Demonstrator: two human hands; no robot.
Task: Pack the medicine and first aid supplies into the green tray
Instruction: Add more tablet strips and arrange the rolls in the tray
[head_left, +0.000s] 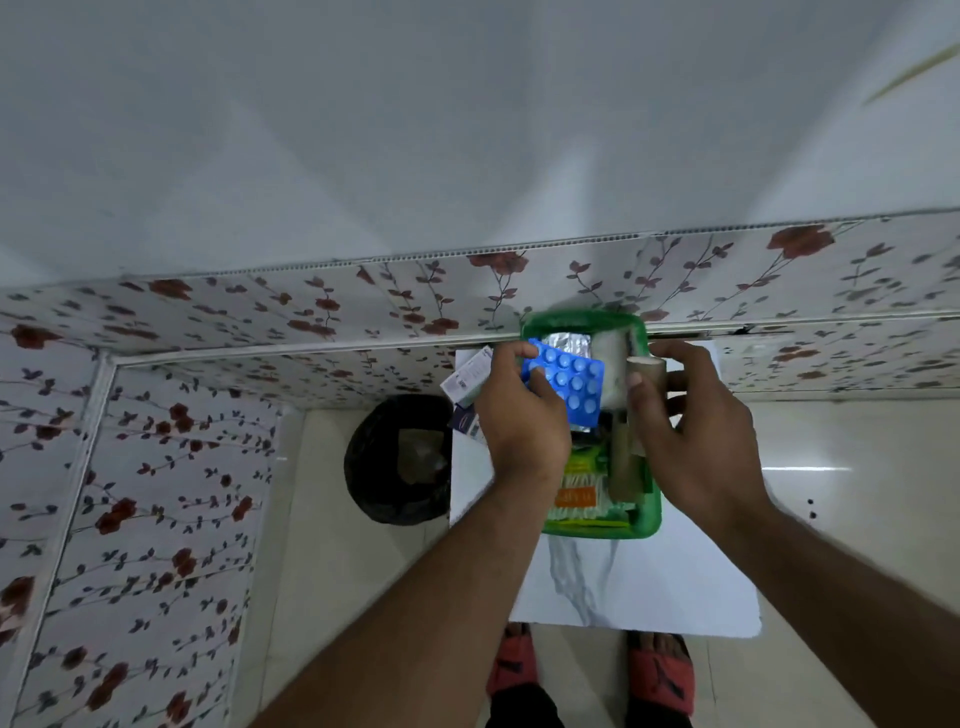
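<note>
The green tray (652, 512) lies on a white table. Over its left half my left hand (522, 415) grips a blue blister pack of round tablets (571, 382). My right hand (691, 415) is closed around a beige roll (647, 370) above the tray's right side. Inside the tray I see a silver foil strip (569, 342), a white gauze roll (613, 371), a brown tube-shaped roll (623, 467) and a packet of cotton swabs with an orange label (576, 499). Much of the tray's middle is hidden by my hands.
Small medicine boxes (467, 376) lie on the white table (649, 582) left of the tray, partly behind my left hand. A black-lined bin (397, 460) stands on the floor to the left. A flowered wall runs behind the table. My sandalled feet show below.
</note>
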